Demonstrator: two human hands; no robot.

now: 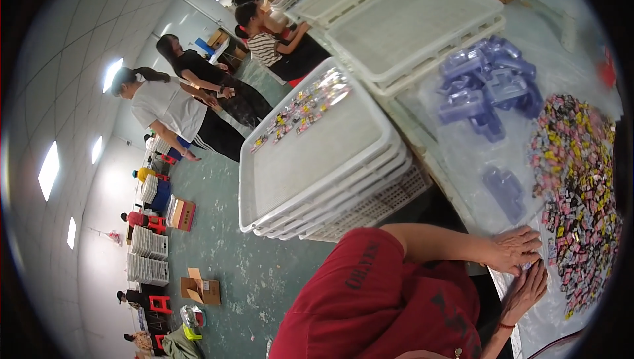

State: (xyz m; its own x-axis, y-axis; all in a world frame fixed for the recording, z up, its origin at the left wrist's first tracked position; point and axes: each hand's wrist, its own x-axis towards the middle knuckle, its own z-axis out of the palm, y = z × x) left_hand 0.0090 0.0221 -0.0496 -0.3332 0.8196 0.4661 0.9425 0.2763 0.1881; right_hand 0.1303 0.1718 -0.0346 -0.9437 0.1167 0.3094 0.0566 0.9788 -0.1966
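Both hands meet close together over the plastic-covered table (475, 191) at the right. My left hand (514, 251) has its fingers bent in toward the other hand. My right hand (527, 290), below a reddish bracelet, is closed with its fingertips against the left ones. Whatever lies between the fingertips is small and mostly covered. Just beyond the hands spreads a big pile of small shiny pieces (584, 227) in pink, yellow and black. A single translucent bluish-purple plastic piece (504, 193) lies near my left hand, and a heap of similar pieces (490, 85) sits farther up the table.
Stacked white trays (317, 161) stand beside the table, the top one holding small colourful pieces (307, 105). More white trays (416, 32) sit on the table farther along. Several people stand or sit in the room. An opened cardboard box (201, 288) is on the green floor.
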